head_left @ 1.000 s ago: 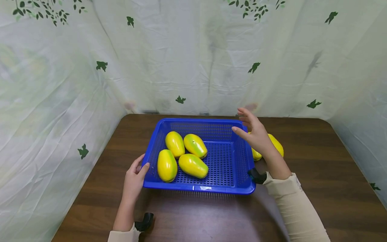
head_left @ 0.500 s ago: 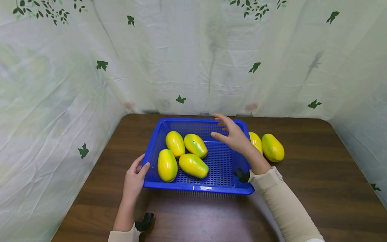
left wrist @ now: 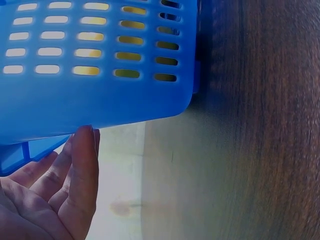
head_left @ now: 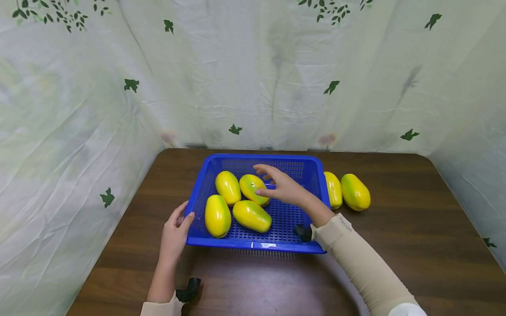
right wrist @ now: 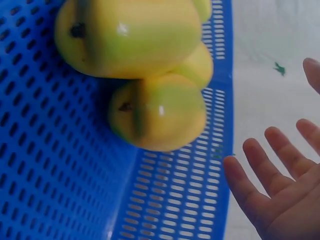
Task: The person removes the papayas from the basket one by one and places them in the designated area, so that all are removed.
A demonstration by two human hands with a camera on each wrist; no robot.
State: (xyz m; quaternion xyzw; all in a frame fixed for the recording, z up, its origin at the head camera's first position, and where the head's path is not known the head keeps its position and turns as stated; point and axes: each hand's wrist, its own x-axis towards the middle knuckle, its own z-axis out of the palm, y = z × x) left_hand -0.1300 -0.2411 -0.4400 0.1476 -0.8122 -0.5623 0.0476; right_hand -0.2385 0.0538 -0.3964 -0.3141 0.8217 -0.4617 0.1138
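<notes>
Above tabletop (head_left: 415, 228) and basket (head_left: 221, 243), the right hand (head_left: 281, 186) hovers, fingers (right wrist: 264, 166) apart.

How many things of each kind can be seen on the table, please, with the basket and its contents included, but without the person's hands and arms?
Blue basket: 1
Yellow-green fruits: 6 (4 inside the basket, 2 beside it on the table)
Total: 7

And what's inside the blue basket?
Four yellow-green fruits lie in the blue basket, mostly toward its left. In the head view, the right hand and forearm hide part of one fruit and some floor, so I can't see there.
</notes>
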